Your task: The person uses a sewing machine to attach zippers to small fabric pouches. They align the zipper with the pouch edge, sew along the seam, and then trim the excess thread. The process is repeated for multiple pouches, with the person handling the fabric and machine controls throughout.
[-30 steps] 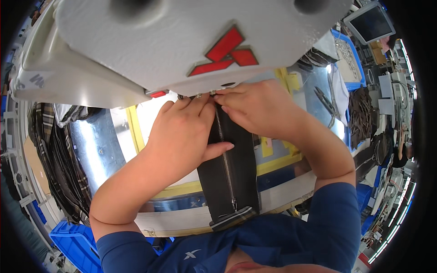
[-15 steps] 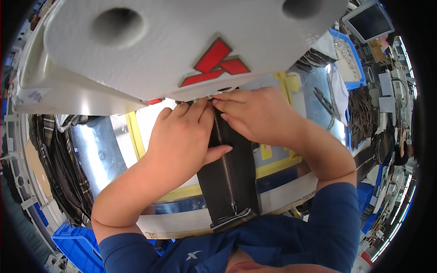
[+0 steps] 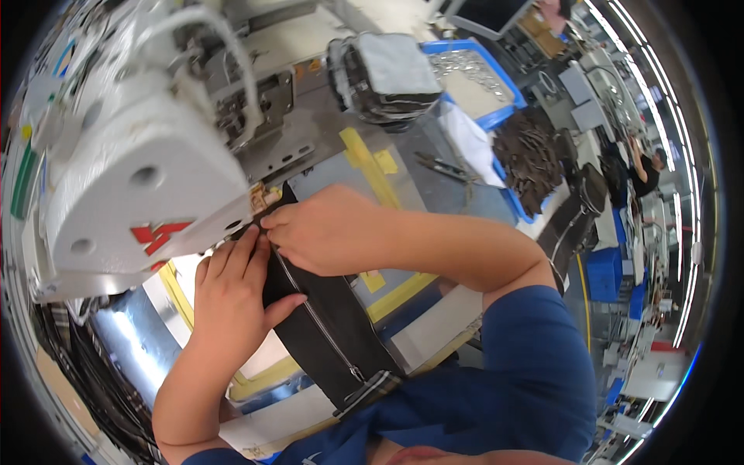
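Observation:
A dark fabric strip with a metal zipper (image 3: 325, 318) lies slanted under the head of a white sewing machine (image 3: 147, 182), its zipper pull and checked end towards me. My left hand (image 3: 235, 283) lies on the strip's left side, fingers stretched towards the needle area and thumb spread across the zipper. On the other side, my right hand (image 3: 329, 231) has its fingers bent and pressed together at the strip's upper part, close to the machine's foot. The machine head partly covers the needle area, and the cloth between my right fingertips is hardly visible.
Yellow tape (image 3: 377, 182) marks the metal work plate. Right of it lie thread snips (image 3: 442, 165) and a white cloth (image 3: 470, 139). Farther back stand a stacked bundle (image 3: 391, 74) and a blue tray (image 3: 508, 89). Dark pieces are heaped (image 3: 531, 155); dark garments (image 3: 93, 380) hang at left.
The view has swung, so the machine head now sits to the left and the far table shows. The zippered strip appears more slanted; both hands are still on it near the needle area.

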A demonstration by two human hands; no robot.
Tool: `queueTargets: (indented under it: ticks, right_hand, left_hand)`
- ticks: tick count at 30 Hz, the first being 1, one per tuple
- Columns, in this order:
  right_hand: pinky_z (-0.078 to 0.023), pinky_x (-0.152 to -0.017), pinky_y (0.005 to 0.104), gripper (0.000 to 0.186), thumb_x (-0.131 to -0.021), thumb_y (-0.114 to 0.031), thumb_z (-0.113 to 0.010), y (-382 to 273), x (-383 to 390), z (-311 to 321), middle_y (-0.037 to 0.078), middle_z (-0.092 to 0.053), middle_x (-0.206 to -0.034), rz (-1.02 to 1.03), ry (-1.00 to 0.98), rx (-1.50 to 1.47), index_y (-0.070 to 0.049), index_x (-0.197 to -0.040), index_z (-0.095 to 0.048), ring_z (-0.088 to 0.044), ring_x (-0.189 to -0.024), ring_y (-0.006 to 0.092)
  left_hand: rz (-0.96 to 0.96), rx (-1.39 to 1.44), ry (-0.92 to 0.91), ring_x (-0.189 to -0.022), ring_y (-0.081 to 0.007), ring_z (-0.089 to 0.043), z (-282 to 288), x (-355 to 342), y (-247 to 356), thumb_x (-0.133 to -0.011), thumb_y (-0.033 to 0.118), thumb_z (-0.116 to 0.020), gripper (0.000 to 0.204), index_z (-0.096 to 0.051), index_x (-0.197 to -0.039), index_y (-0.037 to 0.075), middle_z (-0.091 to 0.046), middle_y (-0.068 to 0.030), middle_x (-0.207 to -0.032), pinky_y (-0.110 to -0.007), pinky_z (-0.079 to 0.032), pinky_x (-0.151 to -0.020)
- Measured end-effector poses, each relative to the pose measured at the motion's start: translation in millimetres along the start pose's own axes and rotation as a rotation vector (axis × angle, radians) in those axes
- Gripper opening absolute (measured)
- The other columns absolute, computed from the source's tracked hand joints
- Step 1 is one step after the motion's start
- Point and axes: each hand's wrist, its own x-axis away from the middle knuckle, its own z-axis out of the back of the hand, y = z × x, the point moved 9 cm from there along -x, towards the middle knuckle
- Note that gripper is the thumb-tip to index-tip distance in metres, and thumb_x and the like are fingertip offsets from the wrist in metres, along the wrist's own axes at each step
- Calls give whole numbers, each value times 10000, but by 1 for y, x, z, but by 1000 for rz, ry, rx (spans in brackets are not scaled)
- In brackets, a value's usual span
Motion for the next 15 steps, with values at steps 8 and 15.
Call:
queueTargets:
  ticks: [8,15]
  right_hand:
    - [-612,-754,343,168,-964,-216,-698,80,49,79,86,-777,-1093,-271,305,-103,-110,-1043,-800,-758,-902,207]
    - [-571,-980,471,273,-928,-255,-697,355,218,166,224,-767,-1145,-1131,446,463,-77,-1099,-813,-730,-1114,396]
  left_hand:
    - [-89,-13,37,-1387,-422,-522,-14,-1,13,-824,365,-839,813,-560,-1456,-64,-541,-239,-1540,-524,-384,-1175]
    - [-126,-43,74,-1382,-418,-529,-17,-2,20,-854,317,-816,756,-557,-1452,-66,-544,-244,-1531,-523,-381,-1181]
